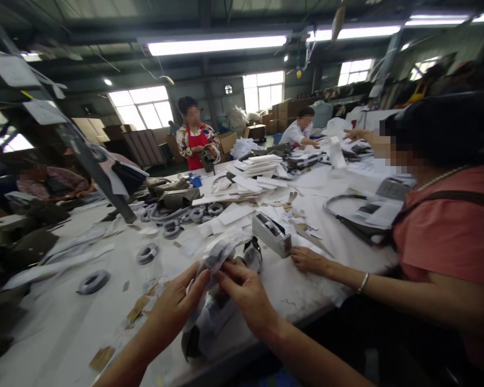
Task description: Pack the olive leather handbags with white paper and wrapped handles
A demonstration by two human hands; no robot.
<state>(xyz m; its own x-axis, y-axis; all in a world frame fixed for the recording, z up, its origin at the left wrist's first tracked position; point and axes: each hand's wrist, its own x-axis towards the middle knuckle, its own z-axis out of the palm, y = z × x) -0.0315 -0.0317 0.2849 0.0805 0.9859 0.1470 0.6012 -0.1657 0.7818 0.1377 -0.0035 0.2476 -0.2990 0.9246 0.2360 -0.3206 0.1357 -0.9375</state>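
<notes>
Near the table's front edge, my left hand (185,293) pinches thin white wrapping paper (221,250) between thumb and fingers. Close beside it, my right hand (248,295) has its fingers closed on the same paper. The paper goes around a greyish, curved piece whose kind I cannot make out. Dark olive parts show at its lower end (191,344) and beyond my right fingers. A grey tape dispenser (271,235) stands just past my right hand, and a co-worker's hand (308,260) rests against its near end.
Coiled grey straps (93,282) lie on the white table (72,328) to the left. Brown paper scraps (101,357) are scattered nearby. White sheets (262,166) and dark bags (177,199) pile up farther back. A slanted metal post (100,177) rises at left; a co-worker (452,226) sits close on the right.
</notes>
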